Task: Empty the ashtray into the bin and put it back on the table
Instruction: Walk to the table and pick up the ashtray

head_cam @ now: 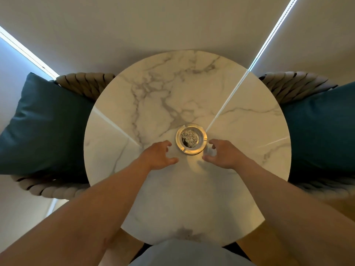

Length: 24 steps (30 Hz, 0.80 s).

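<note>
Looking down from above, I had both bare arms stretched out over the round white marble-patterned bench (240,169), its top streaked with grey veins and crossed by thin bright reflected lines of light. Near the middle of it sat the round clear glass ashtray (191,140), flat on the surface, with a speckled heap of grey and black ash in its bowl and a thick rim that caught a warm yellowish glow.

My left hand (160,155) was just to the left of the ashtray, palm down, fingers curled loosely and spread apart, the thumb pointing toward the dish. It held nothing, and I could see a narrow strip of bench between its fingertips and the glass rim. My right hand (223,154) mirrored it just to the right of the ashtray, also open and empty, fingers bent in a loose claw; whether its nearest fingertip touched the rim I could not tell, since the edge there was blurred. The ashtray lay between the two hands, gripped by neither.

On either side of the bench stood a chair with a woven beige rope back, each carrying a dark teal cushion: one on the left (44,127) and one on the right (318,131). A pale garment (190,254) showed at the bottom edge, against the bench's near rim.
</note>
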Available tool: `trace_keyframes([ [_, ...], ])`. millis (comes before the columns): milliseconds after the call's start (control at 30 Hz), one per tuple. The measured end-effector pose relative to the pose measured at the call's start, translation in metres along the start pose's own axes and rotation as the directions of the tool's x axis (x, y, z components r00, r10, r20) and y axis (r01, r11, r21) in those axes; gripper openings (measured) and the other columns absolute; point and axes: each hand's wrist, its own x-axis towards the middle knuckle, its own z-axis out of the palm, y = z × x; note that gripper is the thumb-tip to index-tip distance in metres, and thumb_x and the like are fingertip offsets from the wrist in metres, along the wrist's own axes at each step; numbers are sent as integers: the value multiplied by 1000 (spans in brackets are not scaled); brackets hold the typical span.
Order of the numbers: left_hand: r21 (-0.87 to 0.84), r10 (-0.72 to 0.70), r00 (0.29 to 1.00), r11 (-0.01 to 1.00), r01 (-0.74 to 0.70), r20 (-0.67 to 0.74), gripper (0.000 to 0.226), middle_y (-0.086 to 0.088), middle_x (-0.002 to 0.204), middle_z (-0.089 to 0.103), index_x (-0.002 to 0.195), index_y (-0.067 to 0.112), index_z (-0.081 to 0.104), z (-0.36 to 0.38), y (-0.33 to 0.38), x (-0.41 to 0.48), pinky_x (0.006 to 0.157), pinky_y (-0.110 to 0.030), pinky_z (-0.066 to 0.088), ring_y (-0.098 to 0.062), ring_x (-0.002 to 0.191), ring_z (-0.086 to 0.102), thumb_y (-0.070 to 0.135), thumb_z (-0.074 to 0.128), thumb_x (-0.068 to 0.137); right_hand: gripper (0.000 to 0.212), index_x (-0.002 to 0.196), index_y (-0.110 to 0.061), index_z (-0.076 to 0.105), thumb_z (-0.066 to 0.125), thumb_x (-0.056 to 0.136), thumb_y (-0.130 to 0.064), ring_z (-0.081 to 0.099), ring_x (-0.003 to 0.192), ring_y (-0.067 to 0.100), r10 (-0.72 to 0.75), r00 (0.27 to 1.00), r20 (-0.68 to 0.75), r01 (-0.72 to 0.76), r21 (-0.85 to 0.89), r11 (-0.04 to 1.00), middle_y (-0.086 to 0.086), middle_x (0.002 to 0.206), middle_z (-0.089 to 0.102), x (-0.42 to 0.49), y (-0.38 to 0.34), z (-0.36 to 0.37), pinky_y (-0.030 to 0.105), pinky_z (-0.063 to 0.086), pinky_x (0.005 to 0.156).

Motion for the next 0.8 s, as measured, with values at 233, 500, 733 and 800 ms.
trace_keyframes([
  [233,129,47,998,991,-40,-53,99,-4,138,48,148,21,27,-5,4,28,100,-45,46,-23,125,50,56,78,70,79,131,-14,47,81,69,-50,53,118,32,-6,1000,-30,5,-21,1000,12,126,55,27,0,-5,45,48,93],
  [500,276,98,992,958,-73,-76,113,-3,124,48,143,27,22,-2,12,50,83,-38,44,-26,117,51,62,82,55,116,147,-22,25,86,54,-54,46,119,30,-29,999,-36,22,-189,982,8,129,42,49,-3,4,47,52,91],
  [733,268,107,991,960,-81,-83,118,-2,126,51,144,35,20,3,17,58,86,-40,45,-25,118,52,65,83,48,121,148,-23,19,86,53,-56,45,118,29,-42,999,-10,39,-240,970,7,129,39,59,0,7,44,53,85],
  [800,285,98,990,956,-66,-99,119,-2,126,51,144,33,22,6,17,59,88,-41,46,-25,118,52,68,81,47,121,148,-23,20,87,53,-55,45,117,29,-46,999,-10,42,-242,969,8,128,39,60,0,7,43,53,84],
])
